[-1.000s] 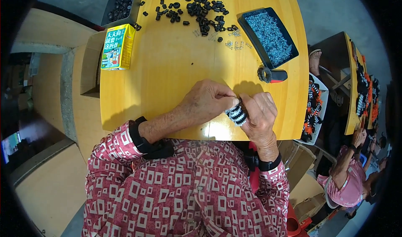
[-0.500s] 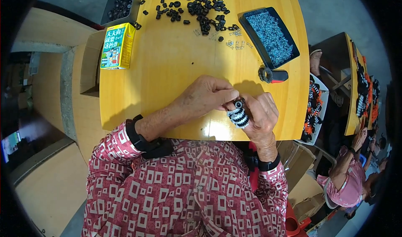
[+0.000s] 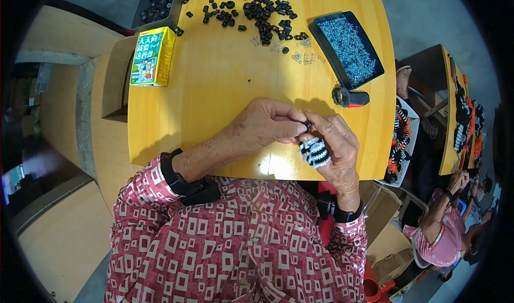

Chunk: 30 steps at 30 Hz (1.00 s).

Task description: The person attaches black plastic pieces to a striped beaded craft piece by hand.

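In front of me, over the near edge of the table, my two hands meet at the fingertips. A small black part (image 3: 308,125) shows between them, its shape mostly covered by fingers. My left hand (image 3: 267,122) pinches it from the left with thumb and forefinger. My right hand (image 3: 338,145) is closed, its forefinger and thumb at the same part. Against the right hand sits a black-and-white striped knitted piece (image 3: 315,153); whether it is gripped or slipped over a finger, I cannot tell.
Black plastic parts (image 3: 265,16) lie scattered at the far side, near small clear pieces (image 3: 304,58). A black tray (image 3: 350,82) holds many clear pieces. Beside it is a red-and-black tool (image 3: 357,98). A yellow-green carton (image 3: 152,57) stands left, near a dark bin (image 3: 174,16).
The small black part has turned, so its round open end no longer faces up. The striped knitted piece has tilted and shifted slightly right with my right hand.
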Motion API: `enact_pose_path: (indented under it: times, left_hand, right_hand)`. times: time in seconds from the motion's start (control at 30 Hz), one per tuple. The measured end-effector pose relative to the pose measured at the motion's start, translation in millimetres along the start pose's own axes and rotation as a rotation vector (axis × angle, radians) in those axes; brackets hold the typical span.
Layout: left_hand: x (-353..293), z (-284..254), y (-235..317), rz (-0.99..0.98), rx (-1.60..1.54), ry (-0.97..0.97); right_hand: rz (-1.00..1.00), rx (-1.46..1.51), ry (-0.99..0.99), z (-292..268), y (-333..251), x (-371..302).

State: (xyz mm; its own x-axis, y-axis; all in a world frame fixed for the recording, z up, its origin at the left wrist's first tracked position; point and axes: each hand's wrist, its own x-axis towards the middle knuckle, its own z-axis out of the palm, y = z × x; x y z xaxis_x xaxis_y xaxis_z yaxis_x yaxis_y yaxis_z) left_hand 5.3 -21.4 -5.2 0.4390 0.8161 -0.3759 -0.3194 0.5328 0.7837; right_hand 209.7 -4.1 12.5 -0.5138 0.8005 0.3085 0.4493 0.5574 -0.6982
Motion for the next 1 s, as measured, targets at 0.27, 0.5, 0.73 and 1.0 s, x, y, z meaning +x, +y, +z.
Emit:
enact_pose_path:
  times: [0.27, 0.5, 0.73, 1.0]
  left_hand:
    - [-0.9, -1.9, -1.7, -0.017, -0.07, 0.031]
    - [0.2, -1.1, -0.8, 0.083, -0.095, 0.015]
    - [-1.5, 0.9, 2.6, 0.072, -0.111, 0.016]
    - [1.7, 2.9, -5.0, 0.216, -0.027, 0.022]
  right_hand:
    - [0.147, 0.289, -0.011, -4.7, 2.4, 1.1]
    - [0.091, 0.209, 0.08, -4.8, -1.5, 2.4]
    - [0.079, 0.209, 0.12, -4.2, -1.8, 1.2]
    - [0.09, 0.216, 0.185, -3.6, -1.4, -0.5]
